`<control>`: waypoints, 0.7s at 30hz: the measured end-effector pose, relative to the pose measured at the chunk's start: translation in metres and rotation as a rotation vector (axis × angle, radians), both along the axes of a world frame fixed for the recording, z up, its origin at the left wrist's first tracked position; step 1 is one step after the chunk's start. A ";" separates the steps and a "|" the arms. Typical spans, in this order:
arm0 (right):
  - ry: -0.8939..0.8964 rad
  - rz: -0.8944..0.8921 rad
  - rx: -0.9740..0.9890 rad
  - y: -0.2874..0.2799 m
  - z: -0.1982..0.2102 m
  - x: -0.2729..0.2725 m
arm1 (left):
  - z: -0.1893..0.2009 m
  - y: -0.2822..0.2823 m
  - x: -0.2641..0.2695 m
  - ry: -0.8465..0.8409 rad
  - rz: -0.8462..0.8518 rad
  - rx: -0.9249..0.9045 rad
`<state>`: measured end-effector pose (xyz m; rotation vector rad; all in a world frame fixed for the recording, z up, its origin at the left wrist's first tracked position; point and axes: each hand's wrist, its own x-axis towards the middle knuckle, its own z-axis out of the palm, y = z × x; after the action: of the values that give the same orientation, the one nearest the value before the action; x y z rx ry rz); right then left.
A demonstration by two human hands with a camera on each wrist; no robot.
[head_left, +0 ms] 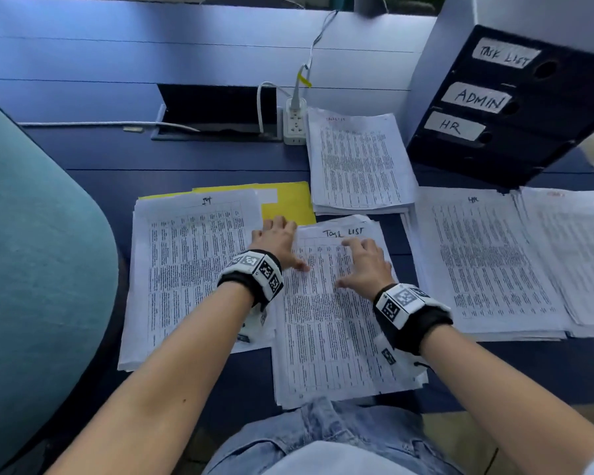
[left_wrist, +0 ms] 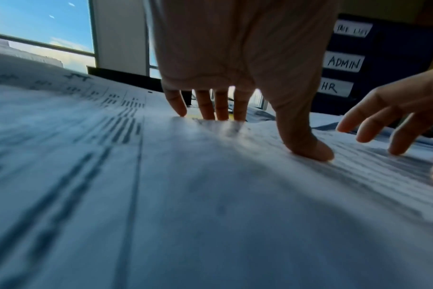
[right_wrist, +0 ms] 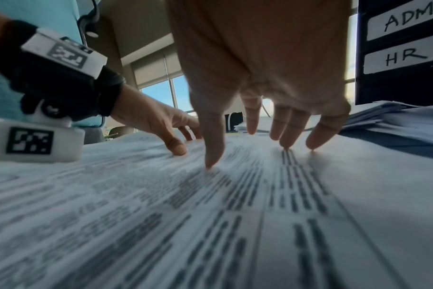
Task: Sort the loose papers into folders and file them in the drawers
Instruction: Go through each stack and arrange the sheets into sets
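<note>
A stack of printed sheets headed "Task List" [head_left: 336, 323] lies in front of me on the dark blue desk [head_left: 199, 156]. My left hand [head_left: 277, 242] rests open on its upper left edge, thumb on the top sheet and fingers reaching onto the neighbouring "IT" stack [head_left: 189, 269] beside a yellow folder [head_left: 288, 202]. My right hand [head_left: 366, 260] lies open on the Task List sheet, fingertips [right_wrist: 287, 143] and thumb touching the paper. Both hands hold nothing. More stacks lie behind [head_left: 357, 162] and to the right, headed "HR" [head_left: 484, 262].
A black drawer unit [head_left: 515, 108] labelled TASK LIST, ADMIN and HR stands at the back right. A white power strip [head_left: 295, 123] with cables sits by an open cable hatch [head_left: 216, 109]. A teal chair back [head_left: 38, 255] fills the left side.
</note>
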<state>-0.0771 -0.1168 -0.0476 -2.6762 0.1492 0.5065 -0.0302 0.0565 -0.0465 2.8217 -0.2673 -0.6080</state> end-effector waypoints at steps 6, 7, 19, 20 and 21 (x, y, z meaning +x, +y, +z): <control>-0.078 0.029 -0.108 -0.005 -0.001 -0.008 | 0.002 -0.008 0.007 -0.023 -0.054 0.109; -0.079 0.040 -0.123 -0.005 -0.001 -0.007 | 0.002 -0.009 0.006 -0.033 -0.063 0.126; -0.041 0.302 -0.253 -0.002 0.007 0.024 | 0.006 0.004 0.000 -0.160 -0.097 -0.155; -0.022 0.321 -0.245 -0.002 0.008 0.026 | 0.006 0.006 -0.001 -0.130 -0.078 -0.220; -0.016 0.337 -0.240 -0.002 0.009 0.028 | 0.007 0.007 -0.003 -0.104 -0.054 -0.283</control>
<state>-0.0488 -0.1187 -0.0385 -2.9556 -0.2673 0.6007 -0.0332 0.0636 -0.0393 2.5826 -0.4146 -0.3980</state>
